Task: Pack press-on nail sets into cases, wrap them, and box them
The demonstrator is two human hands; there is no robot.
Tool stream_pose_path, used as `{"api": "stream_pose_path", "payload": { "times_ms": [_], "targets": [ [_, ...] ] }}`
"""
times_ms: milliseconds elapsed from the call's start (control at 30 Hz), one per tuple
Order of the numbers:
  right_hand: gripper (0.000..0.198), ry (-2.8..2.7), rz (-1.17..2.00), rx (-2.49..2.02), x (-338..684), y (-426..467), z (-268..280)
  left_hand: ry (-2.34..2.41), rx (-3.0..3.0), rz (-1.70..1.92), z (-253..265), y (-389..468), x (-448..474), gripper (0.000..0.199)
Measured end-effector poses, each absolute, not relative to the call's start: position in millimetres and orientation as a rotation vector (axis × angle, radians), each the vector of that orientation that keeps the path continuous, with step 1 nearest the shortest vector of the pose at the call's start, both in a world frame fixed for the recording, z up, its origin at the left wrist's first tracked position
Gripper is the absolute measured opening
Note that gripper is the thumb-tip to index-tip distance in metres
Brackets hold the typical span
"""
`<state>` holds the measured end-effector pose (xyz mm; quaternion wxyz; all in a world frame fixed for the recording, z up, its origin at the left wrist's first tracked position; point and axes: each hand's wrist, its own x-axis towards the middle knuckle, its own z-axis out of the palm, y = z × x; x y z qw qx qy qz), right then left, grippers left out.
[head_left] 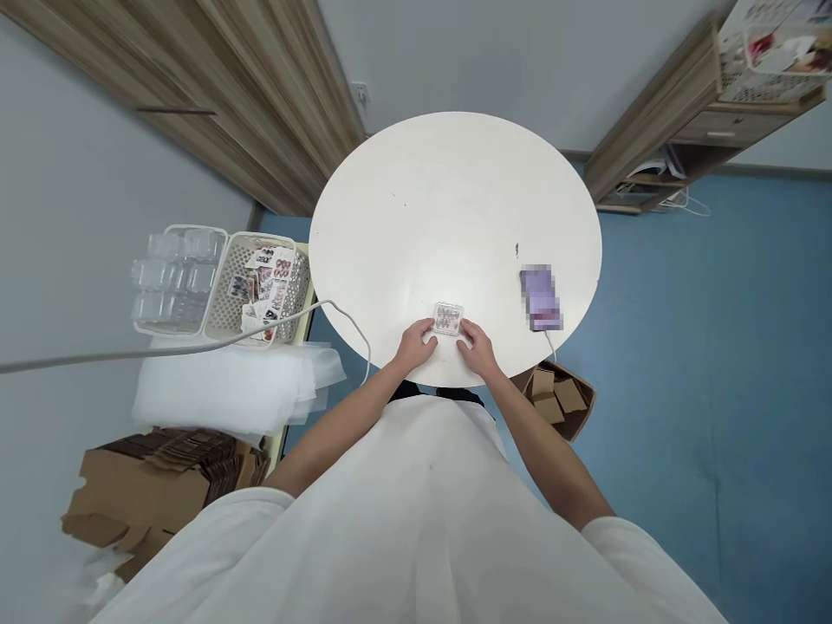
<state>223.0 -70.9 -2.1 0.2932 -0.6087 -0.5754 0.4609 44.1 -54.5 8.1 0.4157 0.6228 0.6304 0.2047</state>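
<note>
Nearest us, a white shirt [429,503] and two bare forearms reaching forward. At the near edge of the table [448,199] we note a small transparent case [448,318] lying flat between the hands, its contents too small to name. The left hand [414,345] and right hand [478,349] flank it, loosely bent and unclenched, fingertips at its sides, thumbs off it; how firmly they press, we cannot tell. We judge the two-sided contact steadies it, and that it lies close in for easy reach. The tabletop is white, oval to our view, with a few dark marks. To the right lies a blurred purple device [542,299], its cable dropping over the edge toward a carton [581,425] of cardboard pieces. Leftward, seemingly within arm's length: flattened cardboard [149,494], white sheets [221,390], a basket [219,303] of printed cards, transparent boxes [169,276]. Beyond: blue floor [650,347], wood-grain cabinet [273,95], wall socket [360,93].
</note>
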Motion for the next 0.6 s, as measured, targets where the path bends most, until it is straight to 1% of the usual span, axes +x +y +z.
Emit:
{"api": "stream_pose_path", "payload": {
  "times_ms": [233, 367, 533, 600],
  "targets": [
    [0.053, -1.721, 1.197, -1.567, 225, -66, -11, 1.636, 1.607, 0.464, 1, -56, 45, 0.044],
    [0.052, -1.809, 1.03, -1.577, 227, -74, -6, 1.627, 1.755, 0.43, 4, -64, 36, 0.046],
    [0.041, -2.26, 0.794, -1.528, 228, -95, -5, 1.481, 2.078, 0.231, 11, -76, 13, 0.054],
    [0.027, -2.367, 0.722, -1.572, 225, -98, -6, 1.425, 2.149, 0.145, 13, -78, 7, 0.055]
  ]
}}
